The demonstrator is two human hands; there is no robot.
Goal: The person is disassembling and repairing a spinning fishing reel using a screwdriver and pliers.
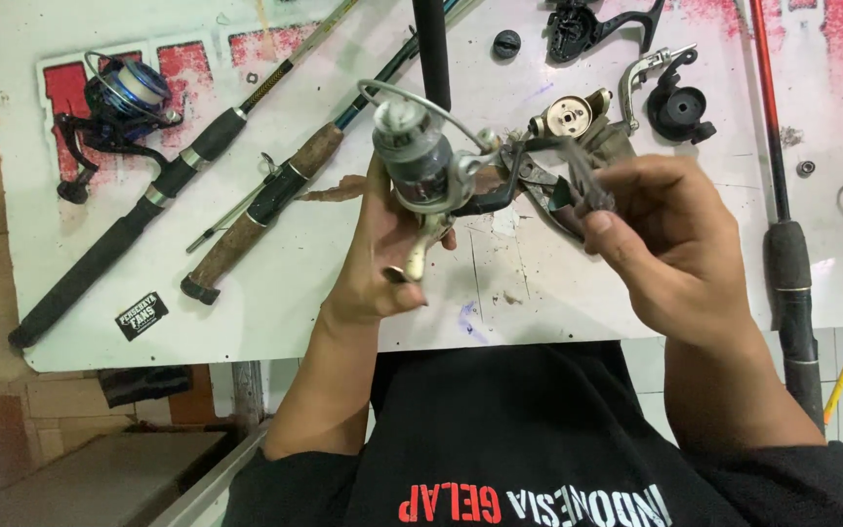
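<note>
Nearest the camera, the left hand (378,259) is wrapped around the foot and body of a silver spinning reel (420,156), held upright above the white table (343,283), with the spool and wire bail rising at 12 o'clock from the palm. At 3 o'clock from the reel, the right hand (670,239) has its fingers pressed together on the grey handles of a pair of pliers (553,176), whose nose meets the reel's side at 9 o'clock from that hand. Farther out, at 10 o'clock, lie a cork-handled rod (275,200) and a black-handled rod (139,220) carrying a blue reel (124,98). At 1 o'clock sit a brass reel part (570,115) and a black spool (680,109).
</note>
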